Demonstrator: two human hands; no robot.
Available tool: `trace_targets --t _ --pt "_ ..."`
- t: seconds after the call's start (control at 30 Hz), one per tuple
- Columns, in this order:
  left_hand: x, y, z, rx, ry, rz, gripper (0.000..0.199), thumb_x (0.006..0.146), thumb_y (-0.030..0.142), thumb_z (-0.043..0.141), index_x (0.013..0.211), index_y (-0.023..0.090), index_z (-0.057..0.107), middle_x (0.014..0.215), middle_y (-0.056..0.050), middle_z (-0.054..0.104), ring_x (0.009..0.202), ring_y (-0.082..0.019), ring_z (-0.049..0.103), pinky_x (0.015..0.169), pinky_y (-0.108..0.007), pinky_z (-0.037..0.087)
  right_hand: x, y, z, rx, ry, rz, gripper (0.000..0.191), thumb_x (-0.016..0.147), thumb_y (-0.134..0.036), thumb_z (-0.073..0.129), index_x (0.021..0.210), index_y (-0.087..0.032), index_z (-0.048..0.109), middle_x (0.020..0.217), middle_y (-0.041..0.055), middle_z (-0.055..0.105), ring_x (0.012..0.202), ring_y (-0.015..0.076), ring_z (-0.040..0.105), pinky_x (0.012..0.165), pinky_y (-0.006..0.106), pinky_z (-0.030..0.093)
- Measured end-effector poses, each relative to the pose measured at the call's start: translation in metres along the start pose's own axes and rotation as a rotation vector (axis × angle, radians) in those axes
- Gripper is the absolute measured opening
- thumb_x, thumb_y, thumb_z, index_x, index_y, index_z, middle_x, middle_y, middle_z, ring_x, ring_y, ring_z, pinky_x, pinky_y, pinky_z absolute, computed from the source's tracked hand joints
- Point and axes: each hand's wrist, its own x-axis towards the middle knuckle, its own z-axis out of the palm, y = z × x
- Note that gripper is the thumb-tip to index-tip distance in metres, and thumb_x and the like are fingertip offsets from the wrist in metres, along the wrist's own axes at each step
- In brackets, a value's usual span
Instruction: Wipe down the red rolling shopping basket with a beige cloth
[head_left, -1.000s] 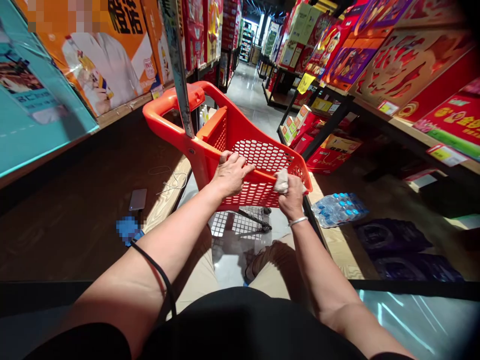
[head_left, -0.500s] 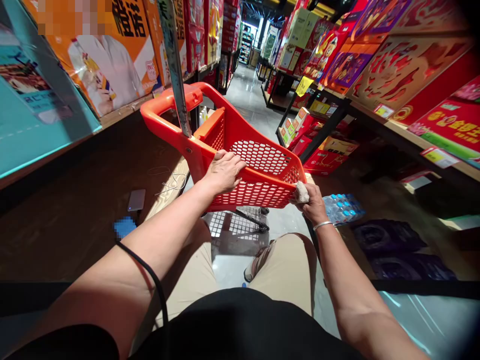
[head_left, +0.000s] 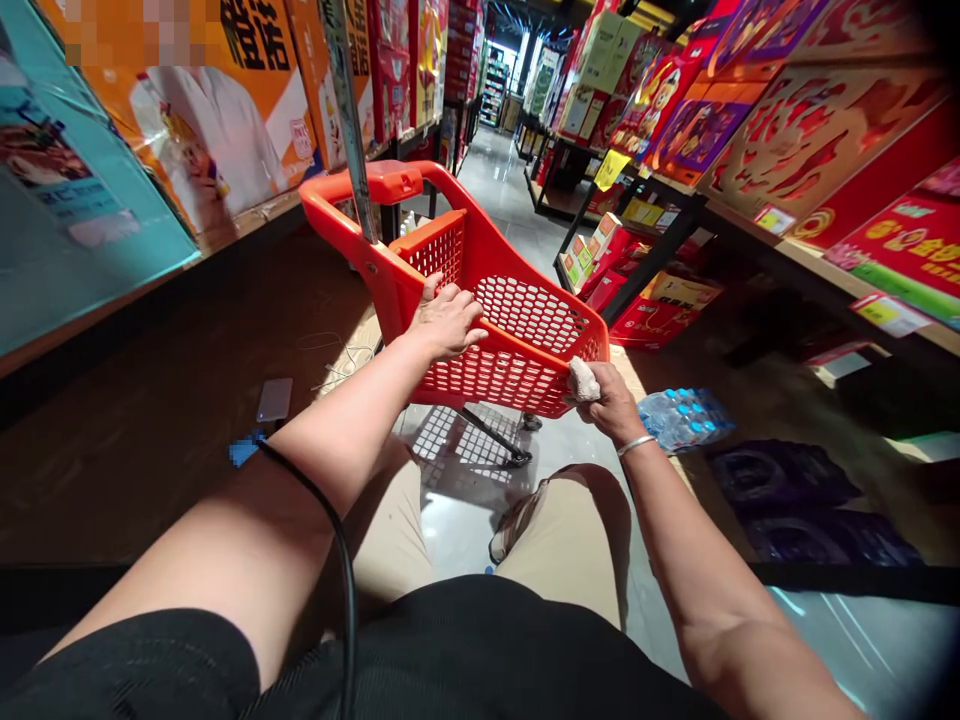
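Observation:
A red plastic shopping cart (head_left: 517, 385) with perforated basket walls stands turned sideways in front of me. My left hand (head_left: 448, 318) lies over the cart's near top rim, fingers bent across it. At the rim's right end, my right hand (head_left: 609, 398) grips a wadded whitish cloth (head_left: 583, 380) that is pressed against the edge. A thin light bracelet (head_left: 636, 444) circles the right wrist. Through the lattice wall I can see no goods in the basket. The undersides of both hands are hidden.
Shelves of red gift boxes (head_left: 892, 235) line the right, with shrink-wrapped bottles (head_left: 686, 418) low down. On the left, orange cartons (head_left: 255, 110) sit behind a scuffed metal post (head_left: 351, 120). A small pale device (head_left: 274, 400) lies on the lower left shelf. Tiled aisle floor (head_left: 491, 165) runs ahead.
My right hand and the cloth have moved left along the rim. The cart's handle end has shifted slightly right and up. My left hand has moved a little up and left.

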Motion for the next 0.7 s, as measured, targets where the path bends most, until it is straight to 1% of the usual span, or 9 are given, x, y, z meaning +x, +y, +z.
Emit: trace_targets --t 0.07,0.13,0.23,0.33,0.43,0.5,0.57,0.63,0.7 --pt "0.004 -0.008 0.004 -0.002 0.005 0.021 0.036 0.096 0.044 0.052 0.124 0.027 0.066 0.127 -0.005 0.064 0.132 -0.028 0.045 0.127 -0.058 0.007 -0.002 0.006 -0.004 0.011 -0.012 0.004 0.042 0.079 -0.035 0.073 0.118 -0.023 0.065 0.108 0.0067 0.067 0.100 0.0252 0.062 0.091 0.042 0.051" --pt "0.006 -0.008 0.008 -0.001 0.013 0.020 0.045 0.091 0.043 0.060 0.134 0.028 0.063 0.142 -0.006 0.057 0.145 -0.031 0.033 0.127 -0.061 -0.001 -0.005 0.006 -0.004 -0.012 0.009 0.025 0.045 0.078 -0.034 0.072 0.121 -0.023 0.064 0.108 0.0070 0.067 0.100 0.0260 0.062 0.090 0.043 0.051" --pt "0.002 0.007 0.018 -0.023 -0.013 -0.007 0.067 0.083 0.045 0.070 0.146 0.028 0.054 0.159 -0.008 0.042 0.156 -0.039 0.010 0.124 -0.068 -0.009 -0.012 -0.007 0.005 -0.098 0.075 0.077 0.052 0.079 -0.024 0.066 0.131 -0.023 0.060 0.113 0.0097 0.065 0.105 0.0285 0.060 0.092 0.045 0.052" --pt "-0.008 0.027 0.029 -0.106 -0.020 0.023 0.077 0.081 0.046 0.073 0.152 0.033 0.046 0.164 -0.008 0.034 0.158 -0.042 -0.001 0.122 -0.071 -0.007 -0.021 -0.026 0.016 -0.167 0.107 0.085 0.063 0.079 -0.015 0.058 0.142 -0.024 0.054 0.123 0.0118 0.063 0.112 0.0297 0.058 0.096 0.047 0.051" --pt "-0.017 0.036 0.038 -0.196 0.030 0.046 0.068 0.087 0.044 0.067 0.151 0.036 0.047 0.164 -0.008 0.034 0.158 -0.041 0.001 0.124 -0.069 -0.001 -0.027 -0.035 0.021 -0.181 0.093 0.017 0.066 0.081 -0.014 0.057 0.146 -0.026 0.050 0.130 0.0114 0.061 0.117 0.0283 0.058 0.101 0.047 0.051" --pt "-0.018 0.034 0.042 -0.240 0.059 0.044 0.055 0.092 0.042 0.061 0.146 0.036 0.053 0.159 -0.008 0.041 0.158 -0.038 0.007 0.125 -0.067 0.002 -0.029 -0.036 0.025 -0.199 0.119 -0.047 0.063 0.083 -0.014 0.058 0.145 -0.027 0.052 0.133 0.0105 0.061 0.121 0.0273 0.057 0.104 0.047 0.050" --pt "-0.017 0.030 0.045 -0.270 0.081 0.041 0.046 0.094 0.040 0.058 0.140 0.036 0.060 0.154 -0.007 0.048 0.157 -0.035 0.014 0.126 -0.067 0.004 -0.031 -0.036 0.035 -0.246 0.180 -0.114 0.055 0.087 -0.014 0.055 0.140 -0.028 0.056 0.136 0.0093 0.060 0.129 0.0270 0.054 0.110 0.050 0.046" --pt "-0.014 0.029 0.046 -0.291 0.105 0.029 0.040 0.094 0.036 0.057 0.134 0.036 0.065 0.150 -0.007 0.051 0.156 -0.034 0.018 0.126 -0.068 0.005 -0.035 -0.037 0.052 -0.316 0.241 -0.171 0.046 0.091 -0.013 0.051 0.133 -0.029 0.062 0.139 0.0075 0.059 0.142 0.0275 0.043 0.117 0.054 0.038" --pt "-0.012 0.029 0.047 -0.308 0.124 0.008 0.038 0.094 0.033 0.058 0.131 0.035 0.067 0.147 -0.007 0.053 0.156 -0.034 0.020 0.126 -0.068 0.005 -0.039 -0.038 0.071 -0.383 0.275 -0.221 0.040 0.094 -0.012 0.049 0.125 -0.030 0.065 0.138 0.0047 0.061 0.151 0.0278 0.029 0.123 0.059 0.026"
